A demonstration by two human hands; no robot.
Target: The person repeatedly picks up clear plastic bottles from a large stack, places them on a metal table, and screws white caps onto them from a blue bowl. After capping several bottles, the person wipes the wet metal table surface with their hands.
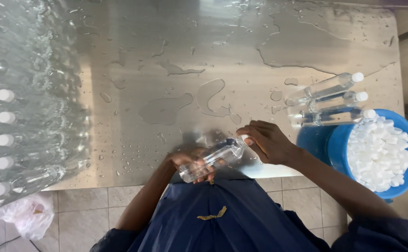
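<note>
Gripping a clear water bottle [212,158] at its base, the left hand [187,161] has its fingers wrapped tight; the right hand [267,140] pinches the white cap at its neck. Three capped bottles [330,100] lie at two o'clock, many more [7,107] at nine; loose caps fill the blue bowl [402,186] at three.

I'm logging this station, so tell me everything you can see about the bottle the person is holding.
The bottle is small, clear plastic and looks filled with water. It lies tilted, base toward the person, neck pointing up-right over the wet metal table edge. The left hand grips its lower body; the right hand covers the neck, fingers on a white cap.
</note>
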